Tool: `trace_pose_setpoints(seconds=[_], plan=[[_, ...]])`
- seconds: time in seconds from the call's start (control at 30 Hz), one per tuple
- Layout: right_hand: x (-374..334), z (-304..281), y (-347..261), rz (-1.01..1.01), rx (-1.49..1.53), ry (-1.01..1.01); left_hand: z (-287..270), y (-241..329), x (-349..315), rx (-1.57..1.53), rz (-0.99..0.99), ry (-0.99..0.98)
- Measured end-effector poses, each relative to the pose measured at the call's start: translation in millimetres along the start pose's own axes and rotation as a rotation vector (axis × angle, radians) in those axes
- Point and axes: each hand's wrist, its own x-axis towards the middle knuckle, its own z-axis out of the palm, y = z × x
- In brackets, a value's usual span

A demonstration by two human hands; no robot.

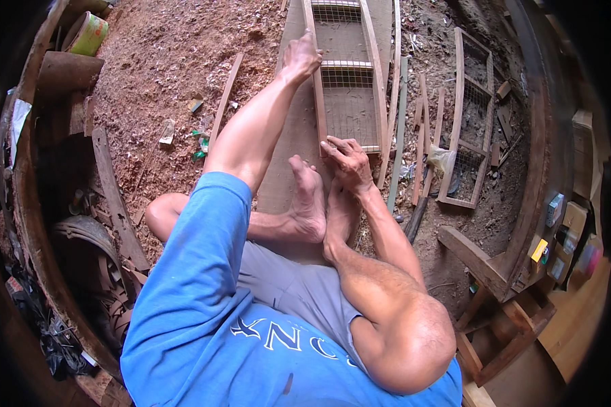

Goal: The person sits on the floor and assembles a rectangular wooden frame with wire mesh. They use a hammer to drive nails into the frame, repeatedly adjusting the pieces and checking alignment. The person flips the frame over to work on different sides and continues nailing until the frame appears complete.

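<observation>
A long wooden frame with wire mesh (pixel 319 112) lies on a flat brown board (pixel 278 178) in front of me, running away toward the top edge. Out along its left rail, my left hand (pixel 301 58) is closed, fingers curled at the wood. At the rail's near end my right hand (pixel 349 165) has its thumb and fingers closed on the corner. Both bare feet rest just below this end, the right hand close above one of them. What lies under the left fingers is partly hidden.
Another meshed wooden frame (pixel 453 129) lies at the right among loose wooden strips (pixel 419 139). Wood shavings (pixel 163 74) cover the ground at left. A single strip (pixel 225 102) lies there. A wooden bench-like piece (pixel 478 261) stands at lower right, and a curved beam (pixel 30 203) borders the left.
</observation>
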Motion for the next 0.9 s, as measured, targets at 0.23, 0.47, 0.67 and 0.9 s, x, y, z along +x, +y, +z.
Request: trace_pose_setpoints(seconds=[0.23, 0.47, 0.67, 0.9], plan=[[-3.6, 5.6, 3.8, -0.03, 0.013, 0.061, 3.3, -3.8, 4.7, -0.025, -0.016, -0.04], [-5.6, 3.8, 3.2, -0.043, -0.007, 0.061, 8.0, -9.4, 6.0, 0.0, 0.043, -0.013], [-4.0, 1.2, 1.9, -0.052, -0.022, 0.009, 7.9, -10.6, 5.2, -0.057, 0.002, -0.017], [-6.0, 2.9, -2.3, -0.027, -0.051, 0.02, 12.8, -10.9, -3.8, -0.111, 0.043, 0.074]])
